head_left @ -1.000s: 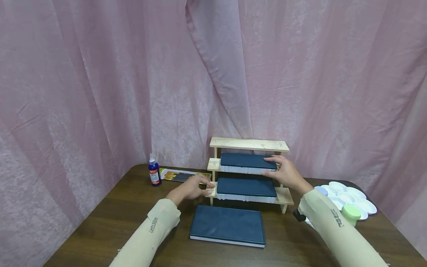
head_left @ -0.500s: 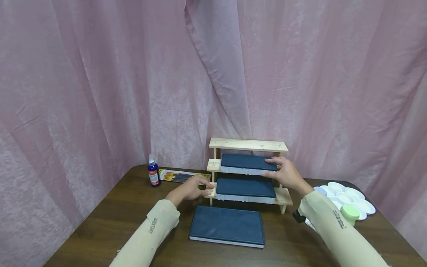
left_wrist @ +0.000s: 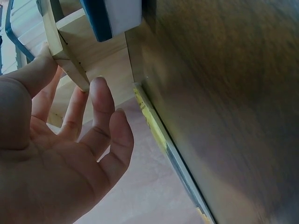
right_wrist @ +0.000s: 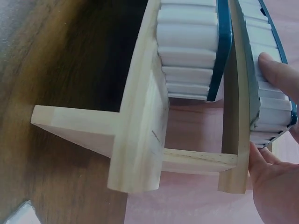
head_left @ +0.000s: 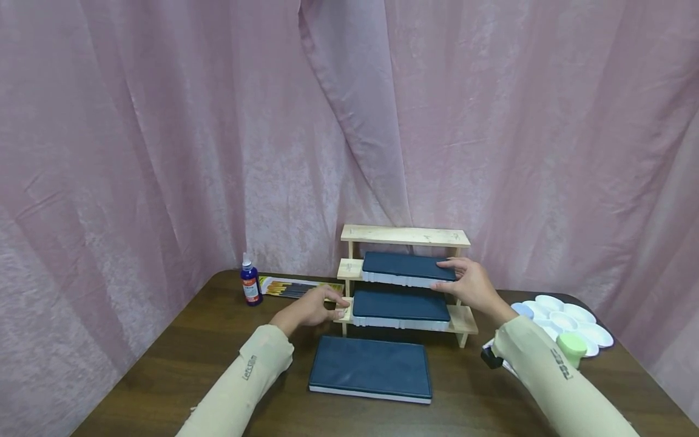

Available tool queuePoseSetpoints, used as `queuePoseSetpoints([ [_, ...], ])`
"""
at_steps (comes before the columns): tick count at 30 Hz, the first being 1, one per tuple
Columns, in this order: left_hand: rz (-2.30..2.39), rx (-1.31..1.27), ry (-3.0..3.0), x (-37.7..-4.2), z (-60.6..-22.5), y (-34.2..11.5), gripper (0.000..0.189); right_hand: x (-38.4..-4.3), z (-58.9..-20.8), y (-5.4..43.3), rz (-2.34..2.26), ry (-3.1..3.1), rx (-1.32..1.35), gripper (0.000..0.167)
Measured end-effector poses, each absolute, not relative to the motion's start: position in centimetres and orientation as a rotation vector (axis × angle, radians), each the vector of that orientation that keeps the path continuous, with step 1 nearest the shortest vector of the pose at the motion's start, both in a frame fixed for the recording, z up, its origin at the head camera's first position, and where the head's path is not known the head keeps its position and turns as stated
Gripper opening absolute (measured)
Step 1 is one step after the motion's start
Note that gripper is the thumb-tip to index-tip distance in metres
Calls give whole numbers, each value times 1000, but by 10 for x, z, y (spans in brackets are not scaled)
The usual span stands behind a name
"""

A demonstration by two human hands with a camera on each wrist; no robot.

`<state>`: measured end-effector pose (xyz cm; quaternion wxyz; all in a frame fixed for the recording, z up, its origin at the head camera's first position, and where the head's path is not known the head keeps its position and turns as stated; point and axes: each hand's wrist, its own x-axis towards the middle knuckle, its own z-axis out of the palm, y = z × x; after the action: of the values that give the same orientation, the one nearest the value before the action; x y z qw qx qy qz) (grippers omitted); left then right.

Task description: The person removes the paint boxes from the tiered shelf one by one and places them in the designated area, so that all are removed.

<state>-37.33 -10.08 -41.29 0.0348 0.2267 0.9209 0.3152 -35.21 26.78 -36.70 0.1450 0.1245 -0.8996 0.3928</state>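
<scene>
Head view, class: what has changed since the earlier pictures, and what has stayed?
The upper case has slid slightly right along the upper shelf, the right hand holding it and moving along. The left hand stays at the lower shelf; the lower case and front case lie as before.

A blue bottle (head_left: 251, 285) with a white cap stands upright toward the far left of the dark wooden table (head_left: 180, 364); a flat brush packet (head_left: 297, 288) lies just beside it; rightward sits a white flower-shaped palette (head_left: 563, 321), a pale green tub (head_left: 571, 347) before it; pink curtains (head_left: 164, 152) hang behind.
</scene>
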Motion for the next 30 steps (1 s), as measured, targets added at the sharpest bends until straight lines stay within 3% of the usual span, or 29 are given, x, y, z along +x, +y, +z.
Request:
queuePoseSetpoints([
  [30,978,698,2844,-373,-415,-101,19,-326,-371,282,1229,-2490,286,65],
])
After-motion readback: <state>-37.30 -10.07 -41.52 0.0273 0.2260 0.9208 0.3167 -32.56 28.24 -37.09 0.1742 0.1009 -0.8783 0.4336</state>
